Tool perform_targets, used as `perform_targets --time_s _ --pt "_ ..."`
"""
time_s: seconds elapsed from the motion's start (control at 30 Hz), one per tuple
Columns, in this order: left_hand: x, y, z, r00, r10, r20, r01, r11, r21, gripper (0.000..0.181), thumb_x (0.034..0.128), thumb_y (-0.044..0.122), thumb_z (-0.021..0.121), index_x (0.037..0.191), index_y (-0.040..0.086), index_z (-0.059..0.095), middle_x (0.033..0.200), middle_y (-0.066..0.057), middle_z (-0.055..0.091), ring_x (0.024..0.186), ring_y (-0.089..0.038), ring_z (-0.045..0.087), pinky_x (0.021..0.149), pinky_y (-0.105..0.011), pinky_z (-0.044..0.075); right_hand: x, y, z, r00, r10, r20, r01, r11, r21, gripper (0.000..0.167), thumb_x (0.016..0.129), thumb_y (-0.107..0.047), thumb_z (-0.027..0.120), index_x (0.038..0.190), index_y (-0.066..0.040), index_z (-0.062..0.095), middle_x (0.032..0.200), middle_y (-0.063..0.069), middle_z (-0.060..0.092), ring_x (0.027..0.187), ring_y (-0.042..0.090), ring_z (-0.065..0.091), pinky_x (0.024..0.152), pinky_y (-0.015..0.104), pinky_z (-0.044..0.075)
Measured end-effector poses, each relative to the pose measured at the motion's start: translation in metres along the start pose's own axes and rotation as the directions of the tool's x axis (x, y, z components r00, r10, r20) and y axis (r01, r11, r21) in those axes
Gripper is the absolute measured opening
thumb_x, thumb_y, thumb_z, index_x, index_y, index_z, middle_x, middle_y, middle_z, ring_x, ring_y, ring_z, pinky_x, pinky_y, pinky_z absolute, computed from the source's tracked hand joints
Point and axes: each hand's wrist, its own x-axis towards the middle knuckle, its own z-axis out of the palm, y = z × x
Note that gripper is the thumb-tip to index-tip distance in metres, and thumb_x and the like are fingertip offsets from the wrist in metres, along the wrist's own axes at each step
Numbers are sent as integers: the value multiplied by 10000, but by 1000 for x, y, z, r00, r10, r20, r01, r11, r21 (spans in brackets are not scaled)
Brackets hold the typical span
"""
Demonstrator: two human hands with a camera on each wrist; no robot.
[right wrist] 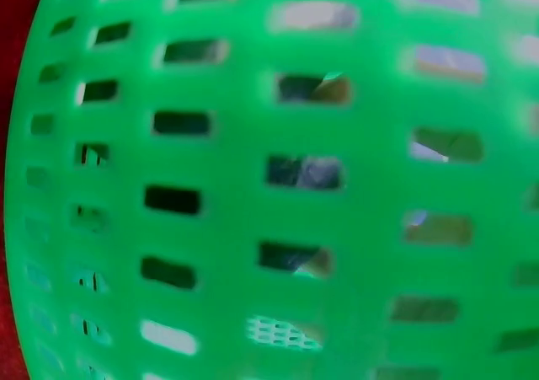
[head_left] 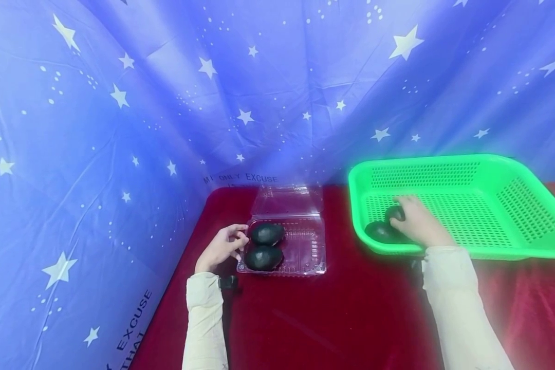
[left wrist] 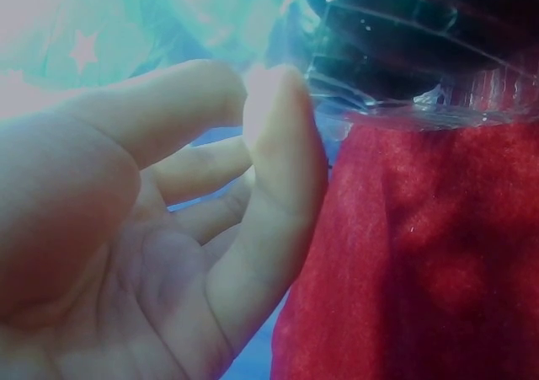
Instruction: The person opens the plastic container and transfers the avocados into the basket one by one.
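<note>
A clear plastic clamshell box (head_left: pixel 300 257) stands on the red cloth with its lid raised at the back. Two dark avocados (head_left: pixel 264 258) lie side by side in its left part. At the box's left edge, my left hand (head_left: pixel 221 248) pinches the rim between thumb and fingers; the left wrist view shows the thumb (left wrist: pixel 282 136) bent against the index finger. Inside the green basket (head_left: pixel 398 250), my right hand (head_left: pixel 418 221) grips a dark avocado (head_left: pixel 394 213). Another avocado (head_left: pixel 380 232) lies beside it. The basket's wall hides the right hand in the right wrist view.
Red cloth (head_left: pixel 319 318) covers the table under the box and basket. A blue star-printed curtain (head_left: pixel 277 92) hangs behind and along the left side. The basket's perforated wall (right wrist: pixel 236 161) fills most of the right wrist view.
</note>
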Motion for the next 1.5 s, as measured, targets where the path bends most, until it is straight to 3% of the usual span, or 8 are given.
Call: perform_targets --time_s 0.17,0.67,0.73,0.8,0.87,0.97,1.03,1.5 --pt "-1 0 1 1000 7 -2 -7 1000 -5 469 944 13 630 1375 -92 478 1040 -299 570 692 -190 566 515 -255 562 -1 -3 0 999 -10 -33 10 1000 -8 634 921 -90 624 1431 152 336 1447 417 271 1320 587 282 1075 727 248" --pt "-2 0 0 1000 11 2 -12 1000 3 460 940 13 631 1364 -92 484 1014 -270 584 680 -176 573 521 -263 568 0 -33 4 972 -160 -172 163 987 0 519 893 -52 623 1361 109 465 1373 333 469 1291 505 397 1089 671 302" --pt "-2 0 0 1000 12 3 -12 1000 2 462 940 13 631 1366 -91 483 1016 -271 584 680 -176 574 522 -261 568 1 -38 4 967 -180 -180 182 983 -7 509 899 -57 623 1359 98 472 1365 324 480 1259 487 427 1084 665 314" --pt "-3 0 0 1000 13 4 -13 1000 2 466 940 14 631 1368 -92 480 1019 -276 583 680 -176 573 522 -262 568 1 -43 5 965 -190 -180 191 982 -8 510 905 -61 623 1368 87 470 1369 320 476 1105 441 543 1077 659 329" --pt "-3 0 0 1000 11 3 -11 1000 1 468 940 16 632 1368 -93 479 1021 -279 583 682 -176 572 522 -262 569 0 -49 6 963 -201 -178 203 979 -4 508 911 -59 618 1374 83 465 1372 320 473 1090 430 549 1078 657 331" --pt "-2 0 0 1000 10 2 -10 1000 4 469 939 17 634 1369 -92 480 1020 -273 582 685 -178 572 521 -264 569 0 -56 7 959 -219 -182 221 975 -8 496 918 -63 610 1372 78 471 1374 311 483 1128 436 548 1091 644 329" --pt "-2 -1 0 1000 9 2 -9 1000 3 468 939 17 636 1369 -88 483 1017 -266 583 688 -178 572 521 -264 568 0 -60 9 953 -235 -191 238 971 -10 481 921 -62 606 1363 84 481 1363 302 505 1279 467 442 1099 636 330" --pt "0 -2 0 1000 14 2 -14 1000 4 467 939 19 641 1368 -85 488 1001 -247 586 697 -179 574 519 -259 565 2 -88 18 941 -279 -192 279 960 -27 472 913 -92 639 1348 37 511 1351 238 539 1296 422 459 1078 604 391"
